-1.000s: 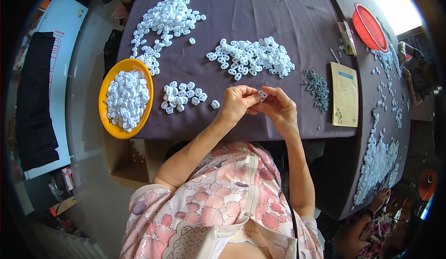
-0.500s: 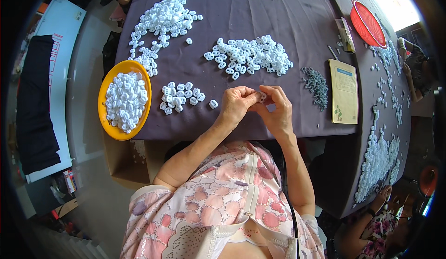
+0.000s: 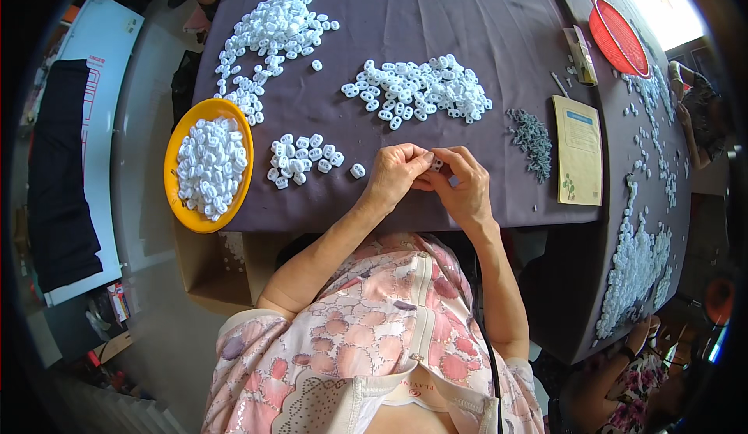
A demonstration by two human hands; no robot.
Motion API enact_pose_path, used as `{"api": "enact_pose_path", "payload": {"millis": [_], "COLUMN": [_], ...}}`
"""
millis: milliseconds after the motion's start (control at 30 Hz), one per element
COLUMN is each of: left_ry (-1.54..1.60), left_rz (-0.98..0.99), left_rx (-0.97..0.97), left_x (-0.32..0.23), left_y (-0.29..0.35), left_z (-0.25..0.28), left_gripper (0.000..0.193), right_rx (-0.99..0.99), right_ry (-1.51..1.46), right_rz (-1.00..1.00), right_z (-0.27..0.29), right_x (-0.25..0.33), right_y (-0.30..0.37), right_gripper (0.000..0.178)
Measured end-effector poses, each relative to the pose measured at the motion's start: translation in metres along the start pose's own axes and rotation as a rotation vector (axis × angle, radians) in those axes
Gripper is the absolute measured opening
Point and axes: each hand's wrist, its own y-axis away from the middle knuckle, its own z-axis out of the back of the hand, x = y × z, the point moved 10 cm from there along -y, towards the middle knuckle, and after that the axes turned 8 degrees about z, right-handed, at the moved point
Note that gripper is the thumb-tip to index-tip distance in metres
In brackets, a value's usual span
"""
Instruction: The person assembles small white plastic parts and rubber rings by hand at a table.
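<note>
In front of me, at the near edge of the cloth, my left hand [image 3: 396, 174] and my right hand [image 3: 466, 191] meet. Thumbs and fingertips of both are closed around a small white oval two-hole piece [image 3: 436, 166], partly hidden by the fingers. Left of my hands lies a small group of like white pieces [image 3: 300, 156], with a single one [image 3: 358, 171] nearest my left hand. Beyond my hands spreads a larger heap of white two-hole pieces [image 3: 425, 91]. To the right of my right hand is a pile of small grey parts [image 3: 531, 144], too fine to make out.
A yellow bowl [image 3: 171, 177] of white pieces stands at the left table edge, with a big heap [image 3: 276, 25] behind it. On the right are a tan booklet [image 3: 578, 153], a red basket [image 3: 619, 37] and more white pieces [image 3: 631, 270]. Other people sit around the table.
The white piece has shifted slightly left between my fingertips, and my fingers have moved a little around it. Heaps and bowl stay as they were.
</note>
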Motion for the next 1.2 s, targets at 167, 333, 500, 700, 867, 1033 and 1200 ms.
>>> {"api": "enact_pose_path", "payload": {"millis": [167,333,500,700,867,1033,1200], "left_ry": [-0.017,-0.001,-0.001,0.005,-0.043,-0.017,-0.023], "left_rz": [-0.017,-0.021,-0.013,-0.021,0.019,0.035,0.052], "left_rx": [-0.011,-0.01,-0.023,-0.025,-0.016,-0.039,-0.028], "left_x": [-0.003,-0.002,0.002,0.003,0.013,0.018,0.018], "left_y": [0.001,0.002,0.003,0.001,-0.001,-0.002,-0.003], "left_z": [0.001,-0.001,0.0,0.002,0.004,0.007,0.006], "left_gripper": [0.019,0.019,0.019,0.02,0.021,0.021,0.02], "right_rx": [-0.025,-0.038,-0.04,-0.079,0.029,0.041,0.053], "right_ry": [0.015,0.017,0.025,0.007,-0.007,0.007,0.012], "right_rz": [0.038,0.041,0.035,0.004,0.035,0.025,0.053], "right_z": [0.002,0.004,0.002,0.003,-0.006,-0.008,-0.01], "right_x": [0.0,0.0,-0.001,-0.003,-0.006,-0.008,-0.012], "right_y": [-0.001,0.0,0.003,0.003,0.005,0.007,0.009], "right_gripper": [0.024,0.022,0.023,0.022,0.021,0.02,0.019]}}
